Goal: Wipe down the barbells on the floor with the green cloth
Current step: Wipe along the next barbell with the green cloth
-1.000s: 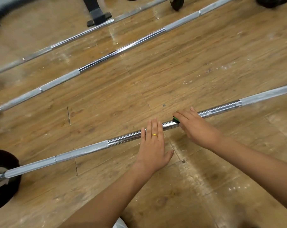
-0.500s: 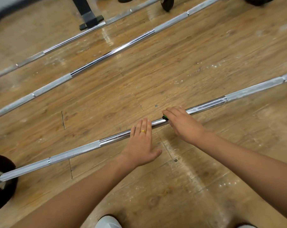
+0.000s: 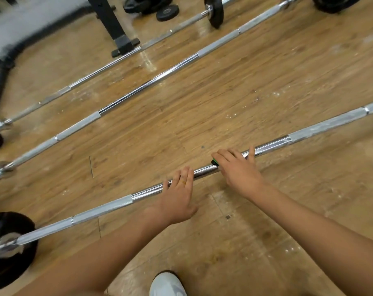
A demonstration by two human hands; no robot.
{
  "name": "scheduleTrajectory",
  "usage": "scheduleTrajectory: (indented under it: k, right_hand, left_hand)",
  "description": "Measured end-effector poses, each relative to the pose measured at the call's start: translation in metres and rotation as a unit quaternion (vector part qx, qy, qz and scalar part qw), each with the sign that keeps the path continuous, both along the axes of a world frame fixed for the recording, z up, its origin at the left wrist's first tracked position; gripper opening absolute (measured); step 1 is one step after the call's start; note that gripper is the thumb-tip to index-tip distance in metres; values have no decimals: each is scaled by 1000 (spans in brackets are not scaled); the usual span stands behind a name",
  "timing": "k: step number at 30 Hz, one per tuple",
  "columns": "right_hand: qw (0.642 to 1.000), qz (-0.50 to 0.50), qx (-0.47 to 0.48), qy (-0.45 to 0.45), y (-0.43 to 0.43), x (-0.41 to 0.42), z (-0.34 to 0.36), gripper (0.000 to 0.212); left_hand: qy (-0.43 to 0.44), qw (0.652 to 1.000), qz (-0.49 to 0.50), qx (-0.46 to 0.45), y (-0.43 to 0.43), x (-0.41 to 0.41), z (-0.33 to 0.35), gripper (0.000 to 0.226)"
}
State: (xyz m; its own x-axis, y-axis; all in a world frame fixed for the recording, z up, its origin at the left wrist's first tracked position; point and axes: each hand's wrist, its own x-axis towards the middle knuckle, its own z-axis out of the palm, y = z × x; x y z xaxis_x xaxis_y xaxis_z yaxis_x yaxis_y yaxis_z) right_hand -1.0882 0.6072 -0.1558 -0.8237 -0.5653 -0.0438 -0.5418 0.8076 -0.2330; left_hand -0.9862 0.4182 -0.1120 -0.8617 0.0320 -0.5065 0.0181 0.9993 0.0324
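The nearest barbell (image 3: 108, 207) rides on a round plate (image 3: 21, 255) at its 8 o'clock end, so an off-centre push could roll it toward 12 or 6 o'clock. The left hand (image 3: 177, 197) lies flat on the chrome, fingers straight, gripping nothing, and it may slip on the smooth shaft. Only a sliver of the green cloth (image 3: 214, 161) shows at the 9 o'clock edge of the right hand (image 3: 239, 169), which covers it on the bar. I cannot tell whether those fingers curl round it. The wipe may miss the underside. The bar's long axis runs from 8 o'clock to 2 o'clock.
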Motion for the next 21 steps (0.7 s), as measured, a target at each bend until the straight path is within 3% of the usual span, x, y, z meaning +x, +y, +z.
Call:
scheduleTrajectory:
  k: [4,10,21]
  right_hand:
    - [1000,10,-14,12,2,-1,-4,49]
    - [999,26,-22,2,6,-6,-6,52]
    - [998,-7,-58,31,35,-20,1,43]
  left_hand:
    - [48,996,70,26,23,-11,-16,99]
    - [161,987,21,5,43,-10,-45,94]
    - [187,981,34,-30,51,-11,-51,95]
